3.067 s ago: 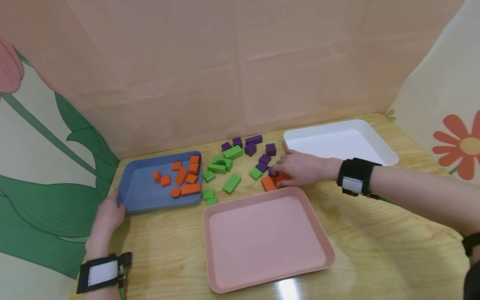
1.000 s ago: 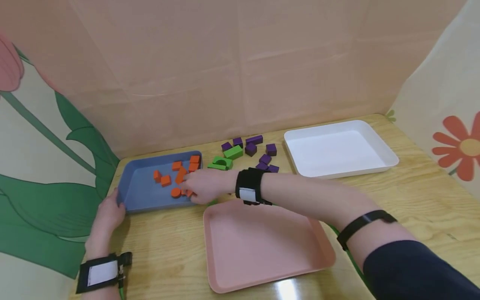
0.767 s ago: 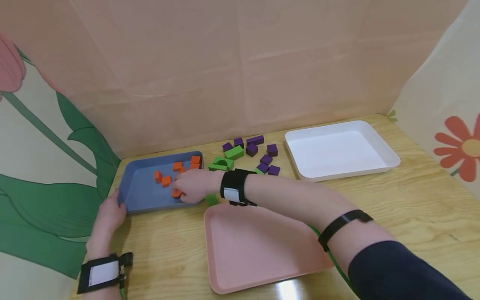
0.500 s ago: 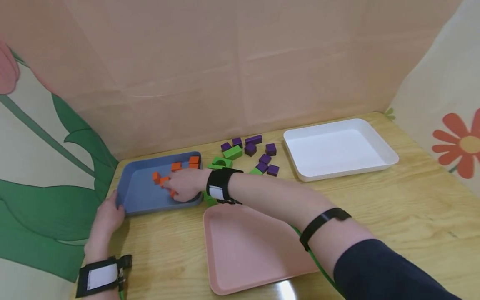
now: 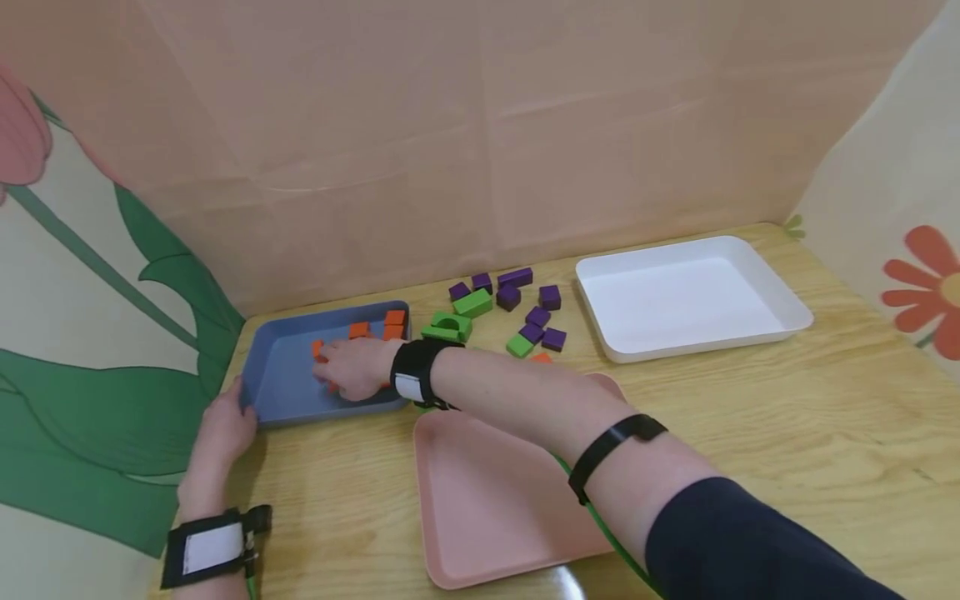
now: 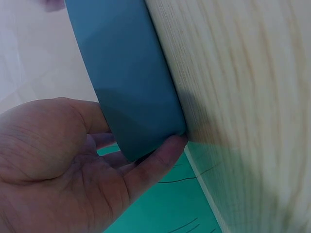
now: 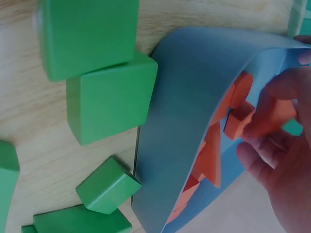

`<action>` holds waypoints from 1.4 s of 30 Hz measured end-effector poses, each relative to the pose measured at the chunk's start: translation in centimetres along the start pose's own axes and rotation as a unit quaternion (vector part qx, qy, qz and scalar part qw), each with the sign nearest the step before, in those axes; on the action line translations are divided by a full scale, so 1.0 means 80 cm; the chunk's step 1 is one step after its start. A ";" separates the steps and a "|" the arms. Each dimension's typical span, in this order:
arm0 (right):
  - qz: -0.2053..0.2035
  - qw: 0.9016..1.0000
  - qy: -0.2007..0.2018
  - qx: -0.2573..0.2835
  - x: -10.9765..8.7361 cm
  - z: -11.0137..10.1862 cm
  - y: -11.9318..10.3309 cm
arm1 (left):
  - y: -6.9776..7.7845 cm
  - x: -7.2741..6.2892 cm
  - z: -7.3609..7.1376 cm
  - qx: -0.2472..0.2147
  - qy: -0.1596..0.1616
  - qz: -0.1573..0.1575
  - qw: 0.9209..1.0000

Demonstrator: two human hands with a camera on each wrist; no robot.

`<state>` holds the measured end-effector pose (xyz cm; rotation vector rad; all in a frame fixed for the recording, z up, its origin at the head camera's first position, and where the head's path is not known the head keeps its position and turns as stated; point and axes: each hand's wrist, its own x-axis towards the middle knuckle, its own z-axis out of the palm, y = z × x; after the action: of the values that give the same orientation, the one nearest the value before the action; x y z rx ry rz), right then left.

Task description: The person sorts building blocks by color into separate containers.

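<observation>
In the head view my left hand (image 5: 227, 421) grips the near left corner of a blue tray (image 5: 276, 416). The left wrist view shows the tray's wall (image 6: 131, 82) between thumb and fingers. Over the tray my right hand (image 5: 352, 367) reaches in from the right. An orange block (image 7: 274, 119), slightly blurred, is pinched between its thumb and fingers in the right wrist view. Around it in the tray lie several orange blocks (image 5: 395, 317), partly hidden by the hand. Just outside the tray wall stand green blocks (image 7: 112, 97).
Several purple blocks (image 5: 508, 297) and green ones (image 5: 472, 303) lie mid-table. One orange block (image 5: 542, 358) shows just beyond the right forearm. A pink tray (image 5: 438, 575) lies in front, partly under that arm; a white tray (image 5: 693, 292) stands back right.
My right hand has travelled left from the orange blocks beside the pink tray into the blue tray, then further left inside it. My left hand stays at the tray corner.
</observation>
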<state>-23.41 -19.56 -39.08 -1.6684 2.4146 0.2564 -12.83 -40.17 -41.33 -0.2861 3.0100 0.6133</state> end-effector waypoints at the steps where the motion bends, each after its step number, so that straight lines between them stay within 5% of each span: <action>1: 0.000 1.000 0.008 -0.007 0.000 0.001 0.001 | 0.001 0.000 0.000 0.000 0.000 0.001 1.000; 15: 0.048 0.998 0.042 -0.016 -0.032 0.004 0.028 | 0.007 0.001 -0.003 -0.006 -0.001 0.012 1.000; 27: 0.032 0.997 0.072 -0.009 -0.120 0.010 0.072 | 0.005 0.003 -0.006 -0.004 -0.010 0.009 1.000; 42: 0.056 0.996 0.075 -0.007 -0.219 0.056 0.123 | 0.006 0.006 -0.006 0.003 -0.004 0.013 1.000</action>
<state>-26.29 0.78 -38.62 -1.6140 2.6255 0.1697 -13.42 -39.99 -40.77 -0.2444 3.0127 0.6045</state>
